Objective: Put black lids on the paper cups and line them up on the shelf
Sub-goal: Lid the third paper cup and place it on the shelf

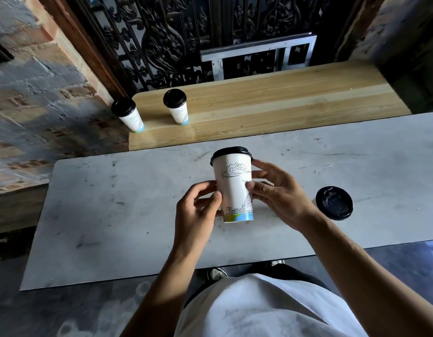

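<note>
Two lidded cups already stand on the wooden shelf (271,105) at its left end: one (129,117) right at the corner, the other (177,107) just beside it. That looks like the start of a row running rightward, which would leave the long bare stretch of wood for the rest.

Over the grey table (113,203), the person holds a third paper cup (234,188), tipped a little away from them, its black lid (231,153) on top. The left hand (198,210) steadies the lower wall, thumb and fingers pinched against the paper; the right hand (278,193) wraps the other side, thumb pressed on the print, fingers spread up toward the rim. Both hands are clamped on the cup, I'd say to check or press the lid home before moving it. Whether the lid is fully snapped down all round I can't quite tell; its near edge looks slightly uneven.

Off to the right sits a fourth cup (334,206), lidded, on the table, well apart from the shelf and likely waiting its turn.
</note>
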`<act>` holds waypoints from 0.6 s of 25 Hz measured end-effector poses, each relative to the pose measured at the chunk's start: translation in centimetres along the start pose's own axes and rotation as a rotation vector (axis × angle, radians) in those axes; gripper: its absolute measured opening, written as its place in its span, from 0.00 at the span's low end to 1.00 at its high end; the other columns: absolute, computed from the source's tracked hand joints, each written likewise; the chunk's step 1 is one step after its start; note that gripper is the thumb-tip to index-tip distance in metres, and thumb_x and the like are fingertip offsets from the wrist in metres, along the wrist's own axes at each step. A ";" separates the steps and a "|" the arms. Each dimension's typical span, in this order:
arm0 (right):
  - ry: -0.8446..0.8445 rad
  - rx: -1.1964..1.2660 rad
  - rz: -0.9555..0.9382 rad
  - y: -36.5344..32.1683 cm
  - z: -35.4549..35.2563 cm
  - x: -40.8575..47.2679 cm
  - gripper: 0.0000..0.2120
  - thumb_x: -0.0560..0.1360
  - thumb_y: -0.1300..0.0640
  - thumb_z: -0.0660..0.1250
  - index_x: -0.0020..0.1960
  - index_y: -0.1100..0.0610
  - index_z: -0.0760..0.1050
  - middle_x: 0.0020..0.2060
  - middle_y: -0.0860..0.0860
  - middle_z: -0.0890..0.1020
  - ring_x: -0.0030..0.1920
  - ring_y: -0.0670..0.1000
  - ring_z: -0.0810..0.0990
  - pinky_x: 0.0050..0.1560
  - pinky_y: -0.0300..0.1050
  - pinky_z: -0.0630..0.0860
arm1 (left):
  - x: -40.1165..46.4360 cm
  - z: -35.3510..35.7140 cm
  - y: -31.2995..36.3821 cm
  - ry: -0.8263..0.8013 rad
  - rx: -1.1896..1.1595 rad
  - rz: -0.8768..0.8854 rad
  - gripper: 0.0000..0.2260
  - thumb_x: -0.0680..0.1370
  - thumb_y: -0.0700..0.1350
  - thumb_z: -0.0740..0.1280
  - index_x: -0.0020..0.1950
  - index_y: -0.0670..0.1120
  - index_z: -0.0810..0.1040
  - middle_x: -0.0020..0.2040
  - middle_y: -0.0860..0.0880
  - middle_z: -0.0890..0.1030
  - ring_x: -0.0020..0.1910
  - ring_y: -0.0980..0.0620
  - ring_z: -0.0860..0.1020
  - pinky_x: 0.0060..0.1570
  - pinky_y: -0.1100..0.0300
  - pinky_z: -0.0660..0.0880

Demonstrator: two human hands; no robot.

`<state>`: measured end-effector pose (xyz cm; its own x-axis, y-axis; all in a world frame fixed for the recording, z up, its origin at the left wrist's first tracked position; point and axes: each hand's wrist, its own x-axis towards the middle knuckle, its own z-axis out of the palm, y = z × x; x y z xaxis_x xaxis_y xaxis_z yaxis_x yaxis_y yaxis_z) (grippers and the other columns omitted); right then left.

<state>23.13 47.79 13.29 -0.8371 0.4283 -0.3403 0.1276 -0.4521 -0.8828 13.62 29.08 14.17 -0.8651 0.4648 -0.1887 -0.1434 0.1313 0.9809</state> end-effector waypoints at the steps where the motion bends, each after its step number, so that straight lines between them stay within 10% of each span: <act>1: 0.004 0.000 0.004 0.3 0.3 0.1 0.37 0.67 0.59 0.79 0.74 0.61 0.71 0.61 0.68 0.80 0.55 0.60 0.84 0.55 0.55 0.81 | 0.2 -0.2 -0.2 -0.008 0.003 -0.005 0.08 0.78 0.40 0.71 0.53 0.52 0.84 0.52 0.56 0.88 0.47 0.56 0.86 0.41 0.56 0.85; 7: 0.046 -0.200 0.081 1.1 1.2 -0.2 0.30 0.72 0.46 0.75 0.67 0.62 0.75 0.50 0.61 0.88 0.45 0.55 0.87 0.45 0.50 0.84 | 1.9 -0.6 -1.0 -0.094 0.030 -0.083 0.14 0.70 0.53 0.75 0.55 0.55 0.82 0.55 0.54 0.88 0.49 0.51 0.88 0.46 0.48 0.86; 15: -0.006 -0.547 0.098 -2.4 -1.5 5.3 0.28 0.72 0.62 0.79 0.69 0.54 0.75 0.56 0.54 0.86 0.53 0.48 0.87 0.44 0.37 0.80 | 8.7 3.0 -0.8 -0.164 0.164 -0.117 0.18 0.68 0.58 0.73 0.56 0.58 0.79 0.60 0.58 0.84 0.49 0.47 0.88 0.54 0.38 0.83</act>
<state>19.23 52.35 13.15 -0.8100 0.3999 -0.4289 0.4612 -0.0172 -0.8871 7.66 35.67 11.62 -0.7556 0.5722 -0.3189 -0.1465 0.3270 0.9336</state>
